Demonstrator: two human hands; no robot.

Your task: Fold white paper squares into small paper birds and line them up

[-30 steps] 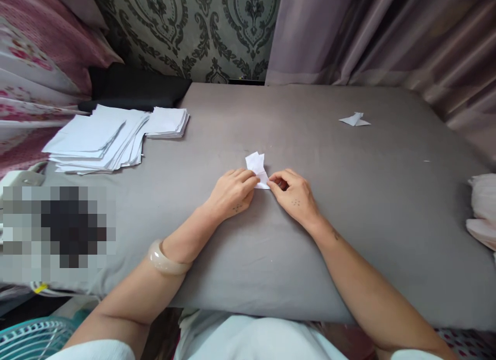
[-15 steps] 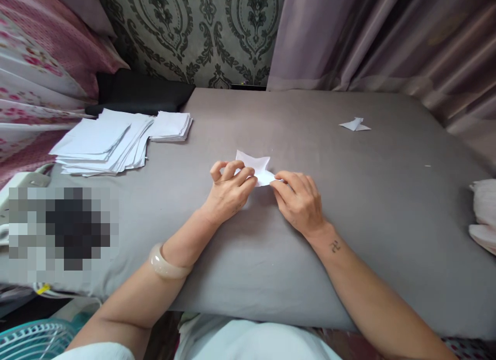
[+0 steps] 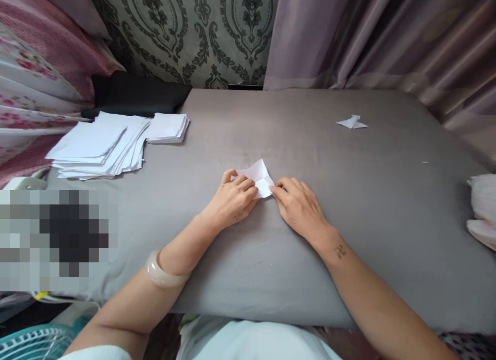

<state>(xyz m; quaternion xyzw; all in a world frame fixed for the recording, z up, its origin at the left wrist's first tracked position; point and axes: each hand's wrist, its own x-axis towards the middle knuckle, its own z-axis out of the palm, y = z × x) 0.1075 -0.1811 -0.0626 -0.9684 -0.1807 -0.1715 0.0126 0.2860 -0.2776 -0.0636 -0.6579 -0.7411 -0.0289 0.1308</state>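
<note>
A small sheet of white paper (image 3: 260, 172) with crease lines lies between my hands at the middle of the grey-covered table. My left hand (image 3: 235, 197) is closed on its left part, with curled fingers covering that side. At the paper's right corner, the thumb and fingertips of my right hand (image 3: 296, 202) pinch the edge. One corner of the paper points up and away from me. The undersides of both hands' fingers are hidden.
Stacks of white paper (image 3: 89, 143) and smaller sheets (image 3: 167, 126) lie at the left. A folded white paper shape (image 3: 352, 122) sits at the back right. A black cushion-like item (image 3: 139, 94) is behind the stacks, a teal fan (image 3: 36, 342) at the lower left.
The paper has turned and come slightly nearer to me, lying flatter on the table. Both hands have lowered with it, and the left fingers are less raised.
</note>
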